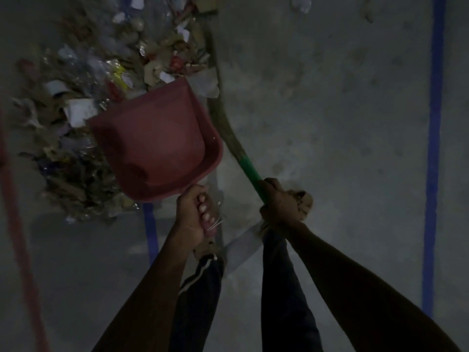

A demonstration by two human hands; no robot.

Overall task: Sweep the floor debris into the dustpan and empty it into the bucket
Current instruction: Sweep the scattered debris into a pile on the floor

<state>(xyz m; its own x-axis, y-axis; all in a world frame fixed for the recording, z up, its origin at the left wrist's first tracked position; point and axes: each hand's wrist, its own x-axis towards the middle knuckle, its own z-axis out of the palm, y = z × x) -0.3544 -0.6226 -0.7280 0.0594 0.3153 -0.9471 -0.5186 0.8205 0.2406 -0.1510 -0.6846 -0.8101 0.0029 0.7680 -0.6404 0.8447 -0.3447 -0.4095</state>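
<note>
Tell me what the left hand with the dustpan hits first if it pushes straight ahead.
Likely the debris pile: the left hand aims the red dustpan up-left, its front lip already at the pile's edge. Depth is unclear.

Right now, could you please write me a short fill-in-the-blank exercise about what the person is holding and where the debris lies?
1. The left hand grips the handle of a ____ dustpan.
2. The right hand grips the broom by its ____ handle.
3. The debris pile lies on the floor to the ____ of the broom.
4. The painted line at far right is ____.

Missing words: red; green; left; blue
</note>
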